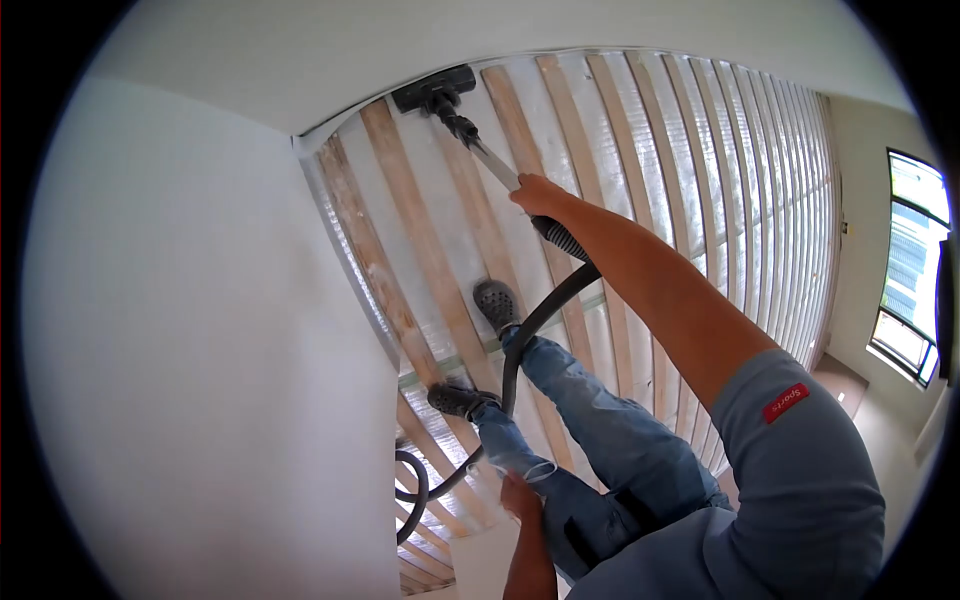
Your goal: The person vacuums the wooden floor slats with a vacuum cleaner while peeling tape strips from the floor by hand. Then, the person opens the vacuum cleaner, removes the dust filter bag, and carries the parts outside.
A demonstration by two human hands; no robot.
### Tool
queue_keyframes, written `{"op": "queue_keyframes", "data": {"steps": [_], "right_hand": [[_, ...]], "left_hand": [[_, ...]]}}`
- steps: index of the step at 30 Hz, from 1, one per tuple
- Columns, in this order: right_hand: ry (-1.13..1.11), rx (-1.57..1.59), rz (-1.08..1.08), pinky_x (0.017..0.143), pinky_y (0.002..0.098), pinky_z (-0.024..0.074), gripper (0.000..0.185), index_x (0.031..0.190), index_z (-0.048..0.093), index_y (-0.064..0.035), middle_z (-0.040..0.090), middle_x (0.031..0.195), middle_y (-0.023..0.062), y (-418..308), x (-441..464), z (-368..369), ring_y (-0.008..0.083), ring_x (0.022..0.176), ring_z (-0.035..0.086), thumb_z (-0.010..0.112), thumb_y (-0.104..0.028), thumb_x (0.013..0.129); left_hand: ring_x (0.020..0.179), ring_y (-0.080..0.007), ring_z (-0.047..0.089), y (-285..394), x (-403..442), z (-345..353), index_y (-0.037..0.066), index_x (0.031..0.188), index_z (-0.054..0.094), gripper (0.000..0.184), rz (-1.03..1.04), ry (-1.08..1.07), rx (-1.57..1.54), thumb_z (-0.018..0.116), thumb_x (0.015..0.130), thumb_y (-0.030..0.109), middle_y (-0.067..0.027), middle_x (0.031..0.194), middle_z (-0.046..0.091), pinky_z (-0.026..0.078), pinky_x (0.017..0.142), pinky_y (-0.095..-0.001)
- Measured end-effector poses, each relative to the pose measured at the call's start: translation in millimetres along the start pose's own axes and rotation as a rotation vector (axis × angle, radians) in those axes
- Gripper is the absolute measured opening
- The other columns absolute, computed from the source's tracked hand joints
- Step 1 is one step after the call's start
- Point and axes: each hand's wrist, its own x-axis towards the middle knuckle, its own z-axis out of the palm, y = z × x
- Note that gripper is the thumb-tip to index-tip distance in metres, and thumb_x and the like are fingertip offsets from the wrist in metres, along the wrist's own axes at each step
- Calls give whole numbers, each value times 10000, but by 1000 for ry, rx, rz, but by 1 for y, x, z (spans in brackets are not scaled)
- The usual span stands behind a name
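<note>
Smooth metallic tube [493, 165], matt plastic vacuum head [432, 91], wooden battens [414, 205], glossy foil sheeting [580, 86]

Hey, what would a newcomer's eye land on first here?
Probably the black vacuum head at the top, left of centre, on a wand gripped by the right hand. Then the rows of wooden strips over silvery sheeting, filling the middle, and the bright window at the far right.

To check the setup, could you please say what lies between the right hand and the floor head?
The head view shows a silver tube and black joint between the right hand and floor head.
</note>
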Motion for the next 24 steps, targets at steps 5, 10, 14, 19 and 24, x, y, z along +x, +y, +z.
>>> {"op": "queue_keyframes", "data": {"steps": [5, 10, 14, 19, 24], "right_hand": [[20, 242, 131, 779, 479, 535, 394, 1169, 591, 18, 680, 982, 250, 6, -29, 5, 382, 881, 691, 553, -252, 884], [-84, 157, 168, 880, 500, 511, 501, 1273, 529, 2, 679, 1078, 250, 35, -110, 48, 411, 996, 670, 595, -349, 921], [-171, 187, 232, 881, 528, 499, 463, 1264, 521, -39, 668, 1091, 266, 48, -204, 79, 452, 1026, 645, 597, -342, 923], [-166, 107, 240, 901, 528, 488, 479, 1231, 547, -43, 656, 1117, 277, 83, -297, 161, 434, 1069, 633, 599, -380, 894], [-160, 129, 150, 831, 498, 519, 383, 1010, 708, 11, 701, 1025, 248, 94, -356, 238, 396, 922, 681, 603, -323, 856]], "left_hand": [[886, -476, 633, 8, 3, -14, 39, 964, 692, 473, 1, -32, -4, 406, 1019, 412, -247, 937, 692, 481, 788, -551], [862, -450, 637, -2, 5, -14, 2, 917, 667, 483, 66, -46, -98, 410, 1016, 400, -253, 899, 677, 462, 762, -529], [837, -476, 630, -19, 15, -10, 21, 946, 683, 465, 197, -8, 75, 412, 1012, 393, -245, 877, 683, 477, 757, -549], [880, -485, 616, -67, 27, -36, -15, 966, 655, 473, 319, 10, 21, 406, 1013, 384, -275, 931, 667, 465, 785, -548], [931, -461, 616, -135, 36, -74, -23, 994, 643, 439, 450, -127, -58, 374, 1025, 322, -268, 996, 661, 466, 816, -507]]}}
